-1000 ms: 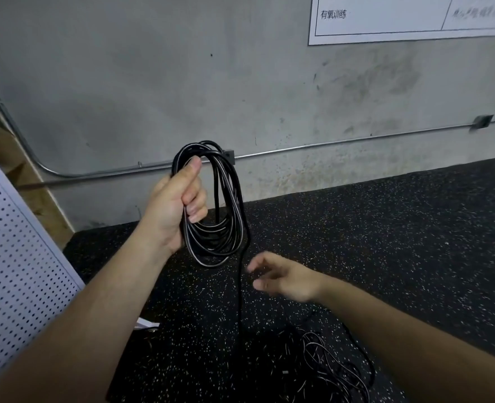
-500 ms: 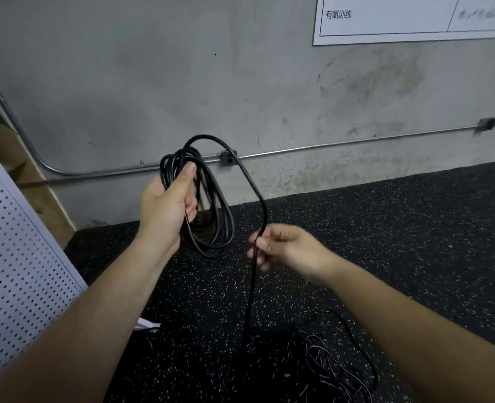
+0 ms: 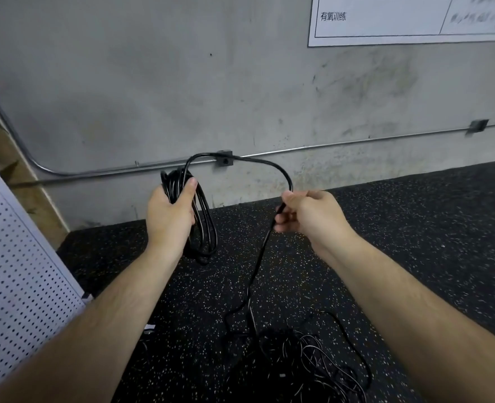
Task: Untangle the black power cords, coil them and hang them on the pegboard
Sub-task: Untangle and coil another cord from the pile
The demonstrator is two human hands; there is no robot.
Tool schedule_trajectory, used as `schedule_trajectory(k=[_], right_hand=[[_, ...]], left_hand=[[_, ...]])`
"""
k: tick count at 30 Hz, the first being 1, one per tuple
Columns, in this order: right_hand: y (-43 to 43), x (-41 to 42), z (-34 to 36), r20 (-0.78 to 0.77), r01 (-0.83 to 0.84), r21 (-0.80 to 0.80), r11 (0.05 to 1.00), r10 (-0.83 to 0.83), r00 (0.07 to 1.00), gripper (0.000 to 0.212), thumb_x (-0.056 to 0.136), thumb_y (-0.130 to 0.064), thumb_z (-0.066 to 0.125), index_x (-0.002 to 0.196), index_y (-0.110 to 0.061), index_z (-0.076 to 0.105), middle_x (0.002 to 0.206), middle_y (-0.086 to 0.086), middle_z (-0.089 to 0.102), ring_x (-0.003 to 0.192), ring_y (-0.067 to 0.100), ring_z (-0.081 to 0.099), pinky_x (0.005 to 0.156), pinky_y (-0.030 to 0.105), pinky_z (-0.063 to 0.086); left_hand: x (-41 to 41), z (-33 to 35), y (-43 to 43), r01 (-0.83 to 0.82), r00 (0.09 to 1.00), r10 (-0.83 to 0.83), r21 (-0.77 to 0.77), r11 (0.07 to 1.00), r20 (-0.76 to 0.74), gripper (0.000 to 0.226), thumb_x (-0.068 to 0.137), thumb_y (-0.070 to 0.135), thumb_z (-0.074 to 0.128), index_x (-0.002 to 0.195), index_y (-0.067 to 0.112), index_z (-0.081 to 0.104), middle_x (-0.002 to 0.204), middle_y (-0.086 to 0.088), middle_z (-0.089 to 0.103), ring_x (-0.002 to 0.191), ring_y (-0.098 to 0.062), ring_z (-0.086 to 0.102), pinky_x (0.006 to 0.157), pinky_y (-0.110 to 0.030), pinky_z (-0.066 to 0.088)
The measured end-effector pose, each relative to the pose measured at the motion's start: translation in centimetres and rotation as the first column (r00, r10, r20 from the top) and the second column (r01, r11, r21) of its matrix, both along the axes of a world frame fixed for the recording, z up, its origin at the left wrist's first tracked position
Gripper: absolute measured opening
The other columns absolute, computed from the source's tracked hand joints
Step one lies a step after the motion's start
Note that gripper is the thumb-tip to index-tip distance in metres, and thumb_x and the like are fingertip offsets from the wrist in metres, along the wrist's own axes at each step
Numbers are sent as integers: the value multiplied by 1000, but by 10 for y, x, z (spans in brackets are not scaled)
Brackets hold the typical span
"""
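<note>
Head view, looking down along two bare forearms. The left hand (image 3: pixel 170 210) grips a coil (image 3: pixel 204 231) of finished loops. Its thumb presses over the top strands, likely so they cannot slip, and the loops hang below the fist. From the top of the coil a single black cord (image 3: pixel 257 162) arches across to the right hand (image 3: pixel 308 216), which pinches it between thumb and curled fingers. The hands are held apart, probably to measure out the next loop.

Below the right hand the cord drops to the speckled rubber floor (image 3: pixel 429 228) and runs into a loose tangle of black power cords (image 3: pixel 304 356) lying between the forearms. Much of the untangling and coiling appears to remain.

A white pegboard (image 3: pixel 16 257) leans at the left edge, near the left arm, within easy reach for hanging, a step not yet done. Behind stands a concrete wall (image 3: pixel 153 82) with a metal conduit (image 3: pixel 356 143) and a white sign (image 3: pixel 386 21).
</note>
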State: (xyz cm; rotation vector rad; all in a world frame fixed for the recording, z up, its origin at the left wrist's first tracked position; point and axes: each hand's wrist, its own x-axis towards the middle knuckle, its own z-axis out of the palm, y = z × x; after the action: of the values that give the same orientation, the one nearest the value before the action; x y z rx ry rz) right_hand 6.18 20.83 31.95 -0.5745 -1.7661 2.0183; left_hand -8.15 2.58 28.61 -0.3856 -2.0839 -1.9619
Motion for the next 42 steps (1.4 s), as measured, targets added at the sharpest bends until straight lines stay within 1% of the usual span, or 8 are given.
schedule_trajectory(k=[6, 9, 17, 23, 31, 34, 38, 42], right_hand=[[-2, 5, -1, 203, 31, 270, 962, -88, 975, 14, 101, -17, 60, 94, -5, 59, 54, 2, 66, 43, 17, 60, 53, 32, 54], [-9, 7, 2, 254, -55, 395, 917, -52, 966, 15, 102, -21, 60, 92, -10, 58, 57, 3, 68, 42, 16, 60, 51, 30, 52], [-26, 7, 3, 232, -211, 365, 907, 131, 964, 20, 98, -20, 66, 89, -5, 57, 57, 4, 66, 45, 19, 60, 48, 30, 53], [-40, 8, 0, 255, -401, 416, 816, 319, 913, 19, 97, -15, 67, 86, -5, 54, 67, 9, 67, 51, 18, 64, 47, 29, 53], [-34, 5, 3, 82, -173, 491, 854, 152, 985, 24, 96, -21, 69, 78, -10, 57, 59, 4, 66, 49, 18, 64, 49, 31, 51], [-26, 4, 2, 125, -134, 573, 808, 75, 989, 17, 91, -23, 70, 82, -12, 60, 66, 8, 72, 61, 28, 69, 59, 39, 55], [-10, 8, -7, 185, -88, 738, 669, -75, 980, 13, 94, -23, 61, 92, -11, 62, 80, 7, 69, 62, 15, 57, 56, 31, 47], [10, 6, -14, 163, 24, 565, 825, -140, 977, 12, 99, -19, 54, 111, -16, 56, 96, 4, 72, 83, 17, 71, 75, 37, 59]], left_hand=[[3, -6, 5, 1, 1000, -5, -151, 989, -29, 39, 97, 53, 61, 71, 26, 50, 65, 2, 56, 59, -17, 55, 60, -32, 43], [14, -4, 9, -45, 993, 14, -261, 964, -119, 33, 101, 44, 58, 75, 24, 52, 70, 5, 58, 63, -10, 55, 54, -14, 37], [31, -9, 20, -68, 963, -52, -421, 904, -266, 35, 100, 51, 54, 97, 16, 58, 80, 4, 64, 70, -7, 60, 57, -20, 44], [39, -7, 26, 26, 961, -144, -442, 897, -235, 31, 98, 51, 56, 94, 20, 58, 79, 6, 64, 72, -7, 60, 56, -17, 43], [44, -13, 33, 300, 941, -334, -331, 895, -50, 18, 101, 42, 57, 95, 27, 64, 72, 15, 68, 64, 3, 62, 60, -20, 45], [40, -10, 32, 317, 947, -320, -169, 933, 12, 27, 100, 41, 61, 80, 23, 57, 56, 11, 55, 48, -7, 51, 50, -27, 39], [34, -2, 22, 300, 952, -297, -21, 954, 71, 30, 102, 34, 61, 80, 17, 50, 58, 3, 46, 48, -14, 42, 44, -26, 36], [32, 0, 20, 331, 932, -341, 91, 939, 126, 31, 103, 32, 60, 79, 16, 49, 59, 0, 41, 49, -15, 38, 44, -27, 34]])
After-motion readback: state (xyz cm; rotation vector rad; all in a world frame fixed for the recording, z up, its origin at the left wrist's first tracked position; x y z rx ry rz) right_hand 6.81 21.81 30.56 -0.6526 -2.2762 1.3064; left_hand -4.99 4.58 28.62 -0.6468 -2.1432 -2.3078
